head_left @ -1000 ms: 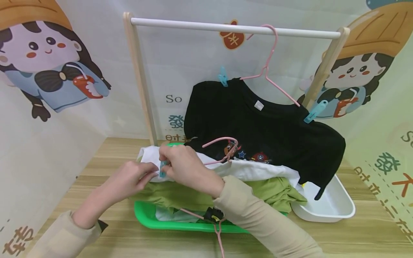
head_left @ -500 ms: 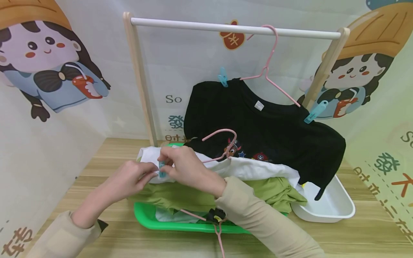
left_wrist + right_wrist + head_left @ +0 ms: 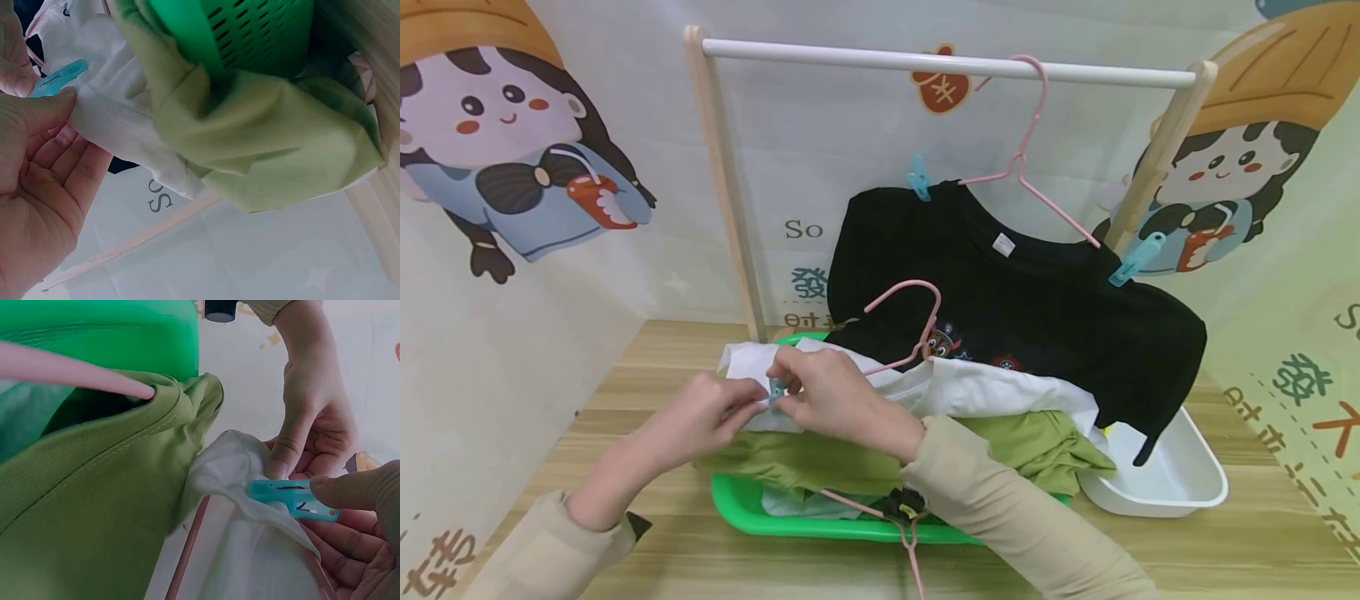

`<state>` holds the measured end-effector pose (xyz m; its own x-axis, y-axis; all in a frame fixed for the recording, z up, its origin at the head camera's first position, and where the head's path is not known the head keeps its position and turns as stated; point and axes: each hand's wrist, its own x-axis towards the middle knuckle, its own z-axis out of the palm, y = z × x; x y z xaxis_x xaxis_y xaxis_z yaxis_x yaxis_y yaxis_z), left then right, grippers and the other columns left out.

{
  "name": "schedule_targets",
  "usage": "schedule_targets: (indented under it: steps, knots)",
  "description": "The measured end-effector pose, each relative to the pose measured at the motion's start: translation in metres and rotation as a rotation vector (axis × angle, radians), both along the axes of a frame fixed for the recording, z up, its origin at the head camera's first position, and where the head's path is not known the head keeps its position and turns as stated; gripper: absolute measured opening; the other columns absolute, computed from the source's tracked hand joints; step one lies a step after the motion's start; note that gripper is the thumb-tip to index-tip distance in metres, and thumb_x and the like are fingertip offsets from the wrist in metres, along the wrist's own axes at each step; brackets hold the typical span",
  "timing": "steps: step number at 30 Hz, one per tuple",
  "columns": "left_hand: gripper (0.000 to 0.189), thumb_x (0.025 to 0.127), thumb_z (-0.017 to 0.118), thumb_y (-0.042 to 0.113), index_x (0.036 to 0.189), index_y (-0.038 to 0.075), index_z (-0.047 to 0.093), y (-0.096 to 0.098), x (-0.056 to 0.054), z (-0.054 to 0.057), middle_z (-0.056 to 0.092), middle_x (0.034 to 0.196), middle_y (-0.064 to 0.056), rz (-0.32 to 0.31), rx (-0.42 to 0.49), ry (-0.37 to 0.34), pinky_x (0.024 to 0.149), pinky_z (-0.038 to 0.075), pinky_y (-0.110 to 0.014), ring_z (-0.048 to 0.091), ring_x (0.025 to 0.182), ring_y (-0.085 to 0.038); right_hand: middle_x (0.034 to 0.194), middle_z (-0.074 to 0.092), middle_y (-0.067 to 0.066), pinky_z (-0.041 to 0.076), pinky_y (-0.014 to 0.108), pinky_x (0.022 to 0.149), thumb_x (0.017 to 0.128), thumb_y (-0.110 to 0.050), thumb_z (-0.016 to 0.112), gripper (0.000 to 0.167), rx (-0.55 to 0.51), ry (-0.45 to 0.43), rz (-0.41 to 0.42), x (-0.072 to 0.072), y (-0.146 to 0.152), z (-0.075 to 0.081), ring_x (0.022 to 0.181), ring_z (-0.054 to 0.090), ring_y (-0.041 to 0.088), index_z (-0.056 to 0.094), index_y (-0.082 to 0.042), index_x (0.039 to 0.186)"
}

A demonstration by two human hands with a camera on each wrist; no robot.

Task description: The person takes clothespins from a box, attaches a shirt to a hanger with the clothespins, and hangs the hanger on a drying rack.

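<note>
In the head view, my left hand point(image 3: 700, 412) pinches the left shoulder of a white shirt point(image 3: 1007, 387) between thumb and fingers. My right hand point(image 3: 842, 396) holds a light blue clothespin point(image 3: 294, 497) at that spot, its tip on the white fabric in the right wrist view. A pink hanger point(image 3: 934, 321) sits inside the shirt, its hook standing up in front of a black T-shirt point(image 3: 992, 292). Beneath the white shirt lies an olive green garment point(image 3: 1037, 450) with another pink hanger point(image 3: 912, 546), spread over a green basket point(image 3: 760, 522).
Behind, a rack with a white rod point(image 3: 850, 57) carries the black T-shirt on a pink hanger point(image 3: 1021, 158), with blue clothespins point(image 3: 1137, 260) at its shoulders. A white bin point(image 3: 1180, 492) stands to the right on the wooden table point(image 3: 632, 367).
The hook of the white shirt's hanger has tilted upward and slightly left. Both hands stay at the same shoulder, and the clothespin has shifted only slightly.
</note>
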<state>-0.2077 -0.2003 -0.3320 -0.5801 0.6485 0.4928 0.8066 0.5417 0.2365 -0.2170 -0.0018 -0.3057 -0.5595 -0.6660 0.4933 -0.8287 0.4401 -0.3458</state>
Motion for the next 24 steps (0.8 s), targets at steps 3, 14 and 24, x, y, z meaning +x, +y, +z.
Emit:
schedule_targets:
  steps: [3,14,24]
  knots:
    - [0.013,0.076,0.070,-0.007,0.080,0.004,0.065,0.000,-0.001,-0.001,0.055,0.061,0.009,-0.008,0.006,0.014,0.045,0.037,-0.016,0.037,0.051,0.005,0.086,0.069,0.005,0.047,0.019,0.068,0.077,-0.007,0.075,0.022,0.014,-0.018,-0.018,0.001,0.002,0.000,0.079,0.064,0.014,0.062,-0.004,0.094]
    - [0.015,0.075,0.070,-0.008,0.079,0.005,0.064,-0.002,-0.003,-0.003,0.053,0.061,0.010,-0.023,0.032,0.013,0.044,0.035,-0.016,0.034,0.051,0.006,0.099,0.066,0.010,0.048,0.023,0.079,0.077,-0.004,0.075,0.029,-0.147,0.038,0.007,0.012,0.022,0.003,0.090,0.062,0.018,0.064,0.000,0.104]
    - [0.015,0.075,0.071,-0.006,0.077,0.007,0.064,-0.001,-0.003,-0.003,0.044,0.059,0.014,-0.014,0.031,0.013,0.044,0.033,-0.016,0.032,0.051,0.005,0.094,0.068,0.011,0.051,0.023,0.075,0.077,-0.001,0.074,0.024,-0.252,0.022,0.059,0.024,0.052,-0.002,0.086,0.064,0.019,0.065,0.001,0.099]
